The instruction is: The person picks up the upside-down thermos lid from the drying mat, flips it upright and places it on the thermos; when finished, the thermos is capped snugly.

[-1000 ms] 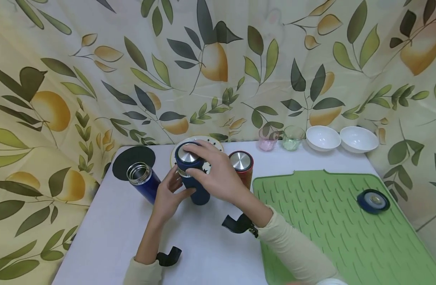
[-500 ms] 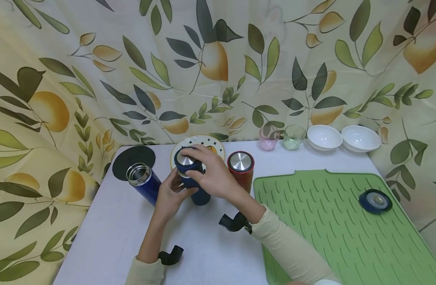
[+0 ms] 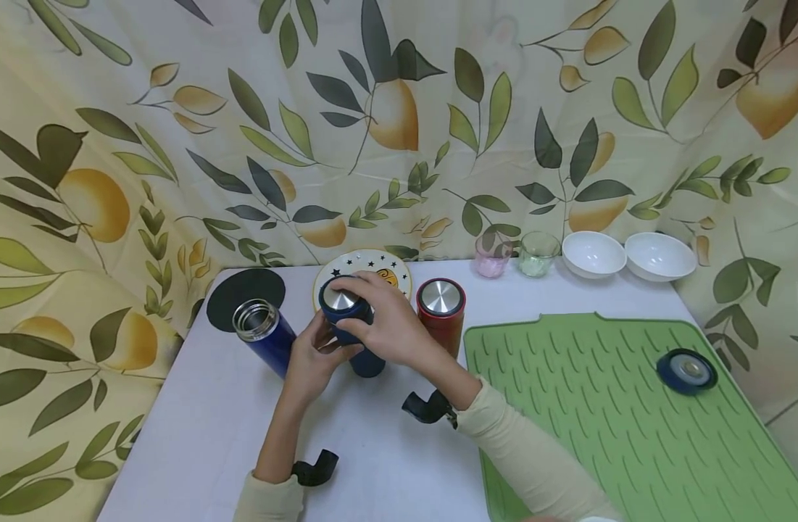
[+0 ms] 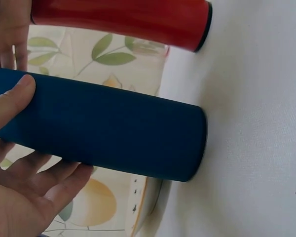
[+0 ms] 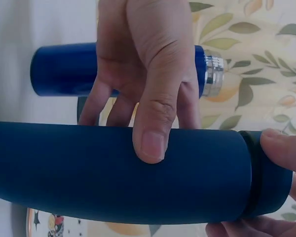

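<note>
A dark blue thermos (image 4: 123, 128) stands upright on the white table in front of me. My left hand (image 3: 315, 359) grips its body, thumb on the near side and fingers around the far side. On its top sits a blue lid (image 3: 342, 299) with a shiny metal disc, and my right hand (image 3: 399, 319) holds this lid by its rim. In the right wrist view the lid meets the body, leaving only a thin dark seam. Left of it is a second blue thermos (image 3: 271, 344), lidless, its steel mouth bare. A red thermos (image 3: 441, 301) with its lid on stands to the right.
A green ridged mat (image 3: 568, 406) covers the table's right side, with a loose blue lid (image 3: 688, 371) lying on it. Behind stand a star-patterned plate (image 3: 356, 257), a black disc (image 3: 222, 293), pink (image 3: 491, 259) and green (image 3: 537, 255) glasses and two white bowls (image 3: 593, 255).
The right hand has brought the lid down onto the thermos; the metal neck seen earlier beneath it is now covered. The left hand stays around the body.
</note>
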`<state>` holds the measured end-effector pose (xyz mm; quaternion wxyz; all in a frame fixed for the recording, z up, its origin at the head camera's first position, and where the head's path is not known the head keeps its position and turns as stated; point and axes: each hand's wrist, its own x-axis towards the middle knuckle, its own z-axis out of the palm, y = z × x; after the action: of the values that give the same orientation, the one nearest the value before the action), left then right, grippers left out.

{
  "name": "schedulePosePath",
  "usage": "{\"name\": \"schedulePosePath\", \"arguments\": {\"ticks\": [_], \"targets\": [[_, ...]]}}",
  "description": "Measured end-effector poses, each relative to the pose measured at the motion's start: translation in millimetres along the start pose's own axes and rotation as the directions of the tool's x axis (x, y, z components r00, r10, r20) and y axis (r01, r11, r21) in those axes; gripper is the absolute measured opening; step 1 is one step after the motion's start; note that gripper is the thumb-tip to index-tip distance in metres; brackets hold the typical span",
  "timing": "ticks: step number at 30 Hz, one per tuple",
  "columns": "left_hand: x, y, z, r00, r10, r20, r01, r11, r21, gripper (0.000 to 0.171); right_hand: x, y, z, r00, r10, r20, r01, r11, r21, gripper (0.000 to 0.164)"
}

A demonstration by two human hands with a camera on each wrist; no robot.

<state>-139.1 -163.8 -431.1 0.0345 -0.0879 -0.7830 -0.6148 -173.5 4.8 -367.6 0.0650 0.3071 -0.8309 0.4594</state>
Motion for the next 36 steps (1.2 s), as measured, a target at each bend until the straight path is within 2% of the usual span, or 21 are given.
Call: {"name": "schedulePosePath", "arguments": {"ticks": [6,9,11,13,16,18,21,23,26,28,31,34,36], "targets": [[-2.6,8.1,-0.8,1.0,-0.018,-0.002,0.018,1.0,-0.011,0.066,-0.7,-1.4,10.7,0.997,0.016,-0.078,-0.023,0.995,-0.094,0.054],[-3.3,8.5,-1.6,0.999,-0.035,-0.014,0.035,0.999,-0.008,0.067,-0.6,-2.4,13.9,0.996,0.029,-0.084,-0.039,0.992,-0.124,0.059],[-3.1,7.8,-1.7,0.999,-0.036,-0.014,0.036,0.999,-0.007,0.068,-0.5,-1.3,12.6,0.998,0.036,-0.051,-0.04,0.996,-0.076,0.062],[-2.8,7.2,-1.3,0.999,-0.031,-0.007,0.031,0.999,-0.006,0.069,0.0,1.2,9.5,1.0,0.031,0.0,-0.031,0.999,0.019,0.062],[-2.2,6.8,-0.3,1.0,-0.028,-0.001,0.028,1.0,-0.005,0.069,0.5,5.6,4.6,0.998,0.007,0.063,-0.017,0.987,0.16,0.059],[-2.1,7.5,0.2,0.999,-0.033,-0.004,0.033,0.999,0.0,0.069,0.7,7.5,3.9,0.998,-0.011,0.067,-0.002,0.982,0.188,0.056],[-1.9,7.5,-0.2,0.999,-0.034,-0.005,0.034,0.999,0.012,0.068,-0.7,6.9,7.2,1.0,-0.023,0.014,0.021,0.991,0.134,0.053],[-1.8,7.6,-1.0,0.999,-0.032,-0.008,0.032,0.999,0.023,0.068,-1.7,5.3,11.9,0.999,-0.031,-0.044,0.034,0.998,0.051,0.054],[0.0,-0.8,-2.4,0.999,-0.037,-0.022,0.038,0.999,0.031,0.067,-2.9,2.9,18.4,0.993,-0.042,-0.107,0.036,0.998,-0.053,0.056],[1.5,-8.0,-2.9,0.999,-0.04,-0.035,0.041,0.999,0.031,0.067,-2.8,2.6,20.5,0.993,-0.041,-0.112,0.032,0.996,-0.082,0.059],[3.5,-18.5,-3.3,0.999,-0.024,-0.03,0.025,0.999,0.034,0.068,-1.7,3.5,17.3,0.997,-0.029,-0.066,0.028,1.0,-0.008,0.062],[4.1,-21.0,-2.8,1.0,0.001,-0.01,-0.001,0.999,0.047,0.069,0.7,5.8,9.6,0.999,-0.046,0.0,0.046,0.994,0.097,0.059],[3.7,-19.8,-3.0,1.0,0.011,-0.001,-0.01,0.998,0.06,0.069,2.1,7.0,5.1,0.997,-0.067,0.036,0.062,0.99,0.13,0.055]]}}
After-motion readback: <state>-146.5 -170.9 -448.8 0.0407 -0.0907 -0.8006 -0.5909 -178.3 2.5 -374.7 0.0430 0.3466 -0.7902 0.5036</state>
